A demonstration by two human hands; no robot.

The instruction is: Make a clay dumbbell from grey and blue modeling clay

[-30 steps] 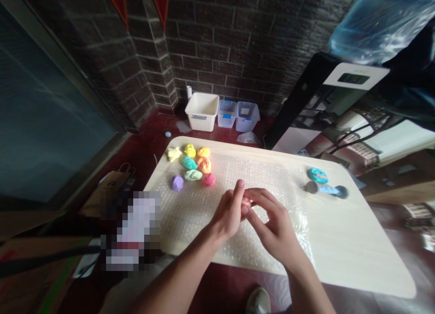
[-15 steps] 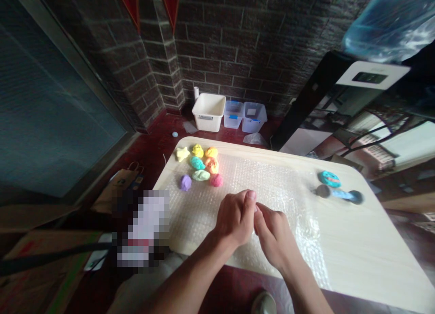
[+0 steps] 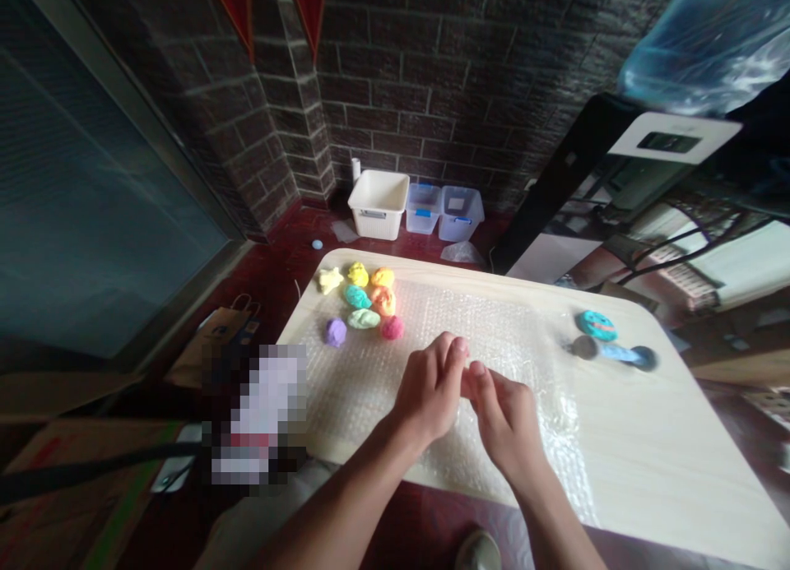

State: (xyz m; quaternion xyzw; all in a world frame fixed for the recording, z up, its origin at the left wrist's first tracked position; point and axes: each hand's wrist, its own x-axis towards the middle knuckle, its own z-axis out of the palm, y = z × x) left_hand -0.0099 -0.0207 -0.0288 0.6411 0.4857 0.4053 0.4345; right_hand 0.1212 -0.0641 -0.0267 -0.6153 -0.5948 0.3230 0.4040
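My left hand (image 3: 429, 389) and my right hand (image 3: 506, 414) meet fingertip to fingertip just above a sheet of bubble wrap (image 3: 494, 319) on the pale wooden table (image 3: 654, 447). Both hands have their fingers curled and pressed together in a pinch. Whatever lies between the fingertips is hidden. Several small clay lumps sit at the table's far left, among them a purple one (image 3: 336, 332), a pink one (image 3: 392, 328), a green one (image 3: 364, 318) and a yellow star (image 3: 330, 280).
A teal clay disc (image 3: 597, 325) and a blue roller (image 3: 614, 354) lie at the far right of the table. On the floor behind stand a white bin (image 3: 378, 202) and two clear bins (image 3: 460, 212). A paper bag (image 3: 216, 335) stands left of the table.
The pink bit seen between my fingers a second ago is no longer visible. My hands closed together, dropped nearer the bubble wrap, and my right fingers have now lifted slightly.
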